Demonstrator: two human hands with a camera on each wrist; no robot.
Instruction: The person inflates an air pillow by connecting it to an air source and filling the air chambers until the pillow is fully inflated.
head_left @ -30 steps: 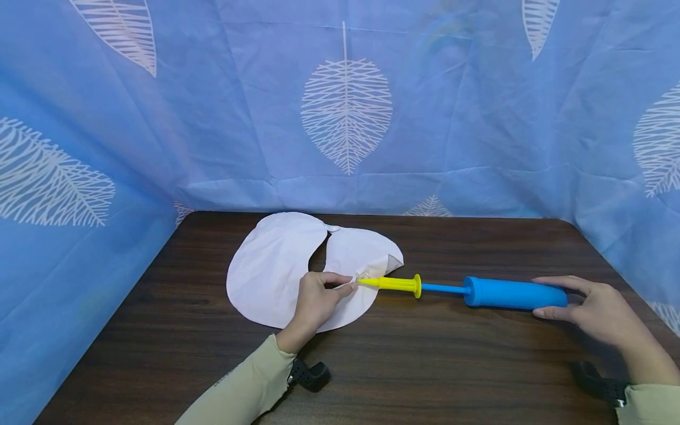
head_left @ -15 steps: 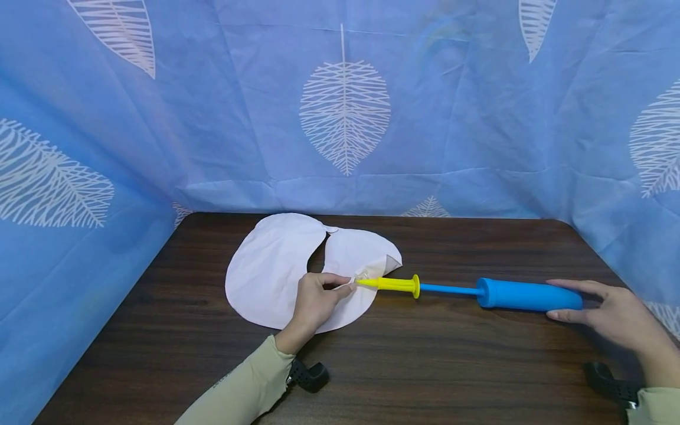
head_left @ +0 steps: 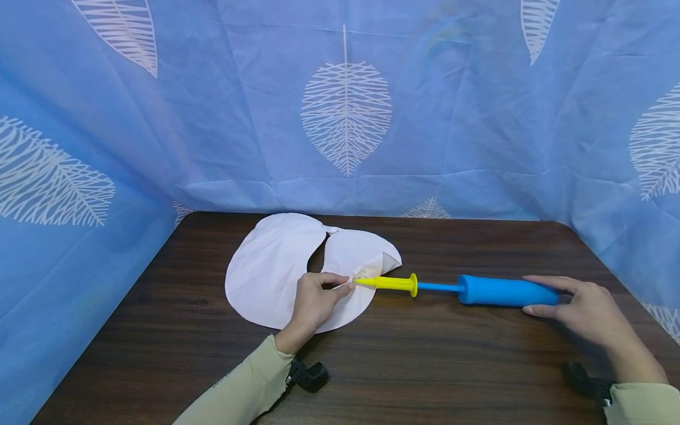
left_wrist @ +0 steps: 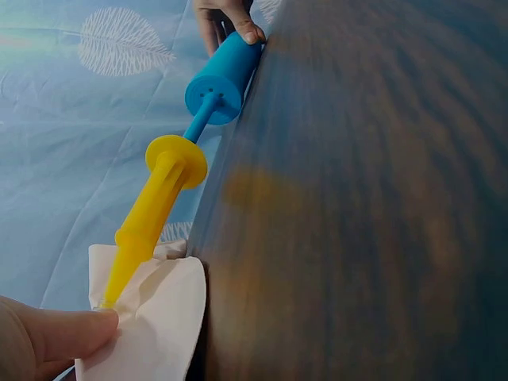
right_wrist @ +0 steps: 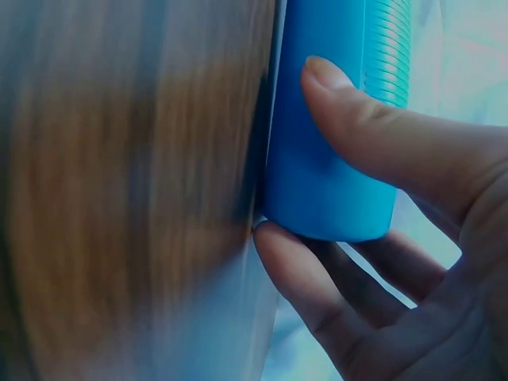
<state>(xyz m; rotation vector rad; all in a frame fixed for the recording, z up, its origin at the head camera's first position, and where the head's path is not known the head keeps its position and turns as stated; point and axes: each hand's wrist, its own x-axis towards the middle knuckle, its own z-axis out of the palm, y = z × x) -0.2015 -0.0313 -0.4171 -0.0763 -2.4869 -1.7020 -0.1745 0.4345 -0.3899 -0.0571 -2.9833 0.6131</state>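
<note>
A flat, deflated white inflatable neck pillow (head_left: 265,271) lies on the table, one corner folded over. My left hand (head_left: 317,298) pinches its clear valve, where the yellow nozzle (head_left: 393,284) of a hand pump (head_left: 502,290) enters. In the left wrist view the thumb (left_wrist: 75,333) presses right beside the nozzle's tip; the other fingers are mostly hidden. A short length of blue rod (head_left: 438,287) shows between nozzle and barrel. My right hand (head_left: 587,307) grips the barrel's far end, thumb on one side and fingers round the other, as the right wrist view shows.
The dark wood-grain table (head_left: 451,366) carries the pillow and pump. Blue cloth with white leaf prints (head_left: 255,118) hangs behind the table and along both sides. Each wrist wears a black camera mount (head_left: 309,376).
My right hand first drew the pump's barrel right, baring more rod, then pushed it back left past its earlier place. The left hand and the pillow stay almost still.
</note>
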